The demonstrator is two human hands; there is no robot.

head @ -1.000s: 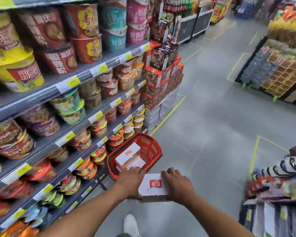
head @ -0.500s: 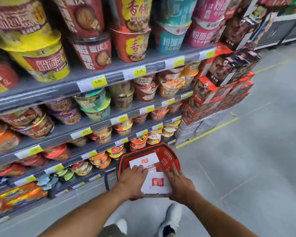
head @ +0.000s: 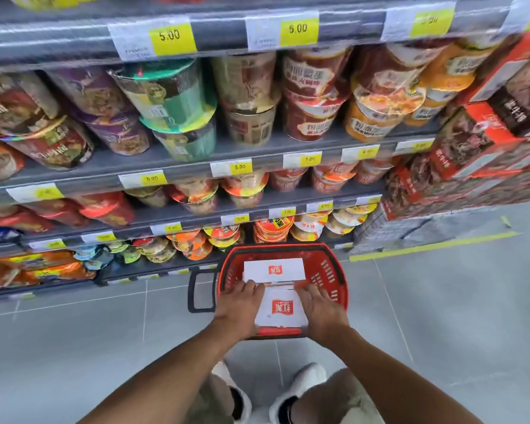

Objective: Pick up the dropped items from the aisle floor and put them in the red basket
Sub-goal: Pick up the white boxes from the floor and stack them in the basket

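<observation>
Two white boxes show, and both are at the basket (head: 328,270). Start left: the basket's black handle (head: 201,290) lies on the floor (head: 441,316) just outside your left hand (head: 237,304). That hand clasps the left edge of the box (head: 280,307), fingers bent over its far corner. The box sits level between your palms, low over the near half of the basket. It may already touch the bottom, but I cannot tell. Just beyond your fingertips, the other box (head: 274,270) lies flat inside, toward the far wall. Your right hand (head: 322,307) grips the opposite edge the same way, with the basket's slotted wall just outside it. So one item is in and this one is nearly in; you only need to let go. Whether more items wait on the floor I cannot tell, since you see only a little of the aisle around your hands. Look about before calling it done.
</observation>
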